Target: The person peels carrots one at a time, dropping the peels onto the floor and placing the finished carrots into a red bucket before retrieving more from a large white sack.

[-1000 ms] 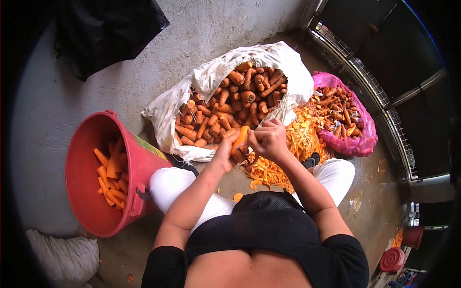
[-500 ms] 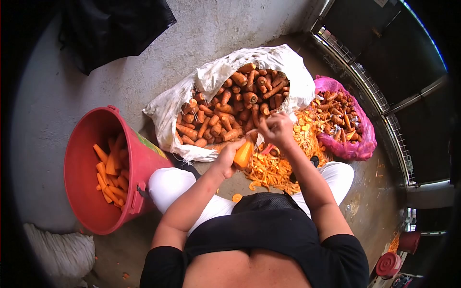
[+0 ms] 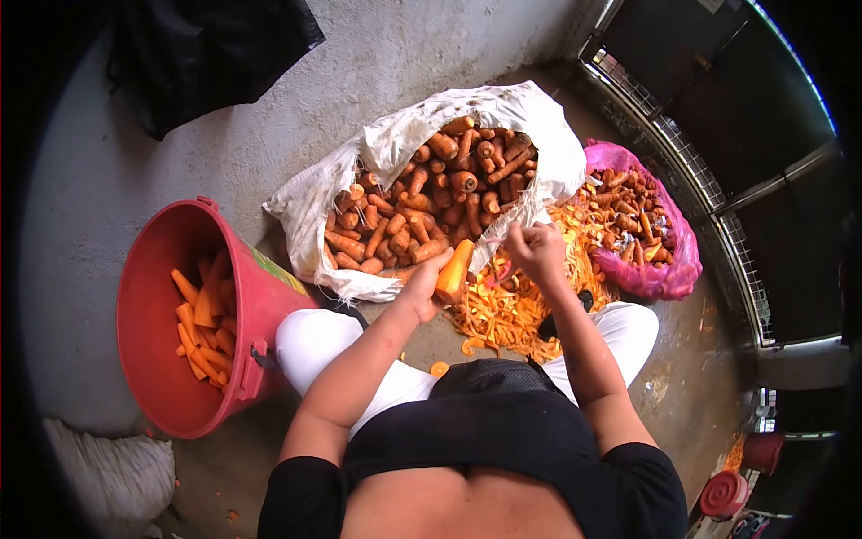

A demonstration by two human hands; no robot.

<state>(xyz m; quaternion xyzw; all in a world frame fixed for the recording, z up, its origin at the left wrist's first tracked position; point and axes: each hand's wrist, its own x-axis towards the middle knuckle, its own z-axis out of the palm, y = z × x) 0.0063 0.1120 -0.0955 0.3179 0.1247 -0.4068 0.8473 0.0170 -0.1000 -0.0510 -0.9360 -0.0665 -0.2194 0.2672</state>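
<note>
A mostly peeled, bright orange carrot is in my left hand, fingers wrapped round its left side. My right hand is closed like a fist just right of the carrot, apart from it; I cannot tell what is in it. Beneath both hands lies a heap of carrot peelings with cut slices, spread over the floor between my knees. Straight ahead, a white woven sack lies open, full of unpeeled carrots.
To the left, a red bucket leans toward me with peeled carrots inside. A pink mesh bag of carrot pieces stands at the right. A black bag hangs at the wall. A pale sack lies lower left.
My right hand has moved right, away from the carrot. The carrot has turned in my left hand, its upper end now showing clear of the fingers.
</note>
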